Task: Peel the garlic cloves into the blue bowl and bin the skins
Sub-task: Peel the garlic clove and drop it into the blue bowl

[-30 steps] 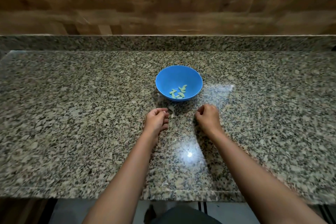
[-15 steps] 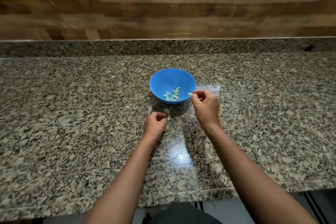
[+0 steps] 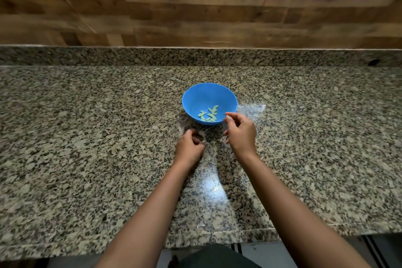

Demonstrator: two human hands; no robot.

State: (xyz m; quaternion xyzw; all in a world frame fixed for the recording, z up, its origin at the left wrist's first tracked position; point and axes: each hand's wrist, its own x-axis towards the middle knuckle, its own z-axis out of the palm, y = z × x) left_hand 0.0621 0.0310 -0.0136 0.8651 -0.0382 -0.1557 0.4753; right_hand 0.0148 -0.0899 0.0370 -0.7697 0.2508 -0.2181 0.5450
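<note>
Head view: near the front edge of the granite surface lies one pale skin scrap, with bare stone on both sides. Farther in, the left hand rests on the surface, its fingers curled into the palm; whether they hold anything cannot be told. Just beside it, the right hand hovers at the near right rim of the blue bowl, fingers loosely curled, thumb and forefinger close on something pale, too small to identify. Peeled garlic cloves lie in the bowl's bottom. Beyond it, open surface runs to a low granite upstand and a wooden wall.
</note>
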